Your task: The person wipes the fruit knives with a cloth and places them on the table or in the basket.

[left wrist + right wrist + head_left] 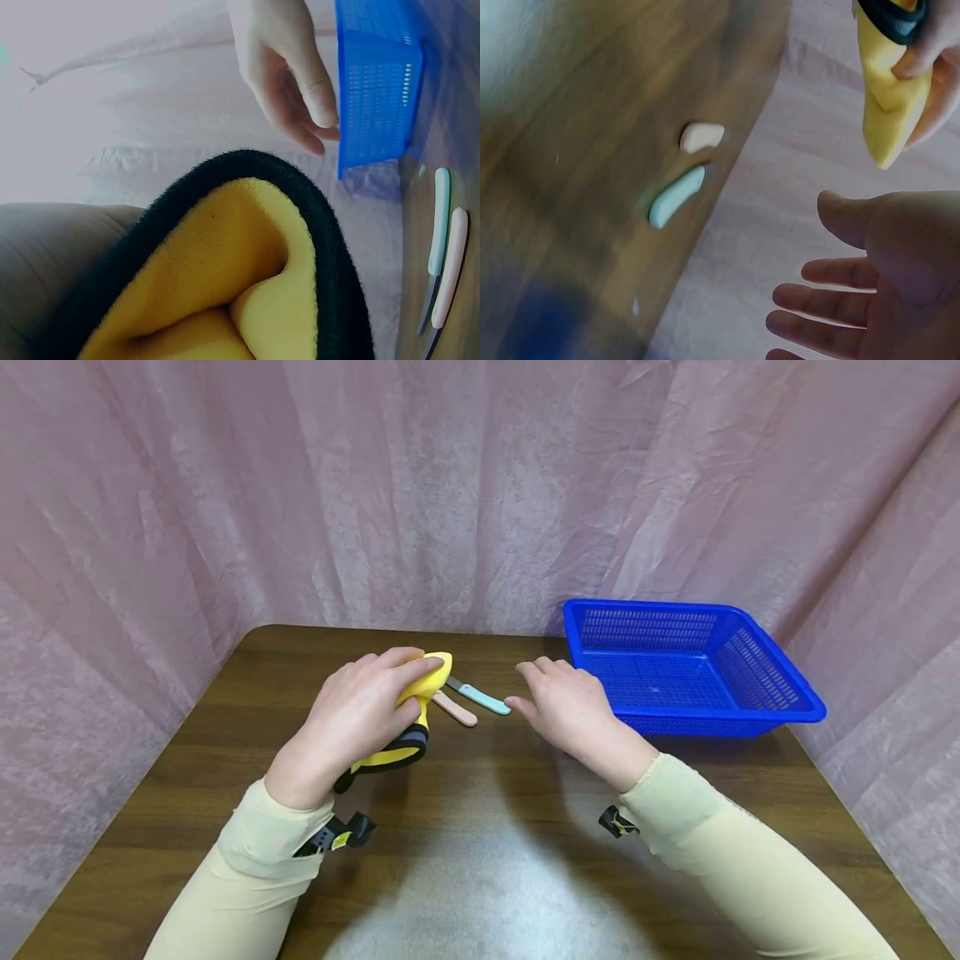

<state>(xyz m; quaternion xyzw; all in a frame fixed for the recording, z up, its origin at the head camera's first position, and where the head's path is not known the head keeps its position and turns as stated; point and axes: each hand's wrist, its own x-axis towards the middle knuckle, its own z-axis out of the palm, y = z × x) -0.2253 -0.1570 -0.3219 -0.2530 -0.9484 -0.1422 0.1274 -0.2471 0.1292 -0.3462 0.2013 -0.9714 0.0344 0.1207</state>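
Observation:
My left hand [356,706] grips a soft yellow cloth [431,678] with grey on it and black edging, bunched above the table. In the left wrist view the cloth [217,255] sags into folds, its thick black edge curving over them. Beyond that hand, two small knives lie side by side, one with a mint handle [485,699] and one with a pink handle [455,708]. In the head view the cloth and hand partly hide their blades. My right hand [570,706] hovers between the knives and the basket, holding nothing, fingers apart and relaxed.
A blue plastic basket [693,717] with slotted sides stands at the back right of the brown wooden table [480,827]. Pink curtains [450,493] hang behind the table and along its sides.

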